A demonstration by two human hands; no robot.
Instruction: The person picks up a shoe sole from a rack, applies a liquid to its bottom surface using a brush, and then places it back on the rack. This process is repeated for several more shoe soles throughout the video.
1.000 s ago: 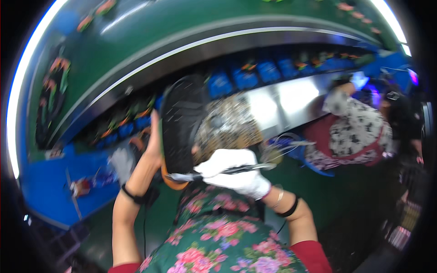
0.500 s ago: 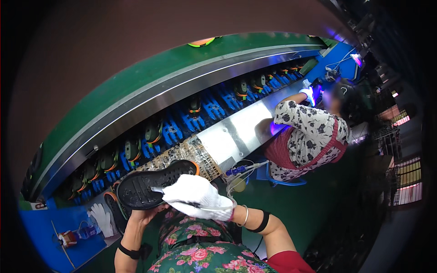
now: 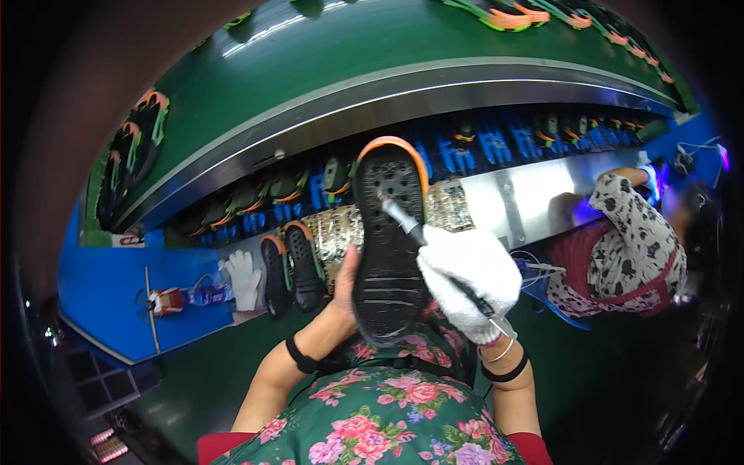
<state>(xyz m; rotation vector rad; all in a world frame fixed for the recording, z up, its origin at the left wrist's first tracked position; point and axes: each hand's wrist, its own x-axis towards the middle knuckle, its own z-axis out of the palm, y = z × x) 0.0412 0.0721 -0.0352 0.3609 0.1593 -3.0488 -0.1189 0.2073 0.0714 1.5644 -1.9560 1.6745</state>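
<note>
A black shoe sole (image 3: 390, 271) with an orange rim at its far end stands lengthwise before me, its holed, wet-looking inner face toward me. My bare left hand (image 3: 345, 285) grips its left edge, the thumb showing and the other fingers hidden behind. In a white knit glove, my right hand (image 3: 474, 280) is closed around a dark-handled brush (image 3: 403, 220). The pale brush tip rests on the holed upper part of the sole. Left of my left hand, two more black soles (image 3: 305, 270) with orange and green edges lie side by side.
Beyond the sole runs a rack with blue holders (image 3: 496, 151) and several shoe parts, below a green conveyor (image 3: 333, 58) carrying more soles. A white glove (image 3: 245, 279) and a bottle (image 3: 209, 294) lie at left on a blue surface. A co-worker (image 3: 628, 240) sits at right.
The sole has swung from lying crosswise to pointing away from me. The brush has moved to its far, holed part. The view has shifted, showing more of the conveyor.
</note>
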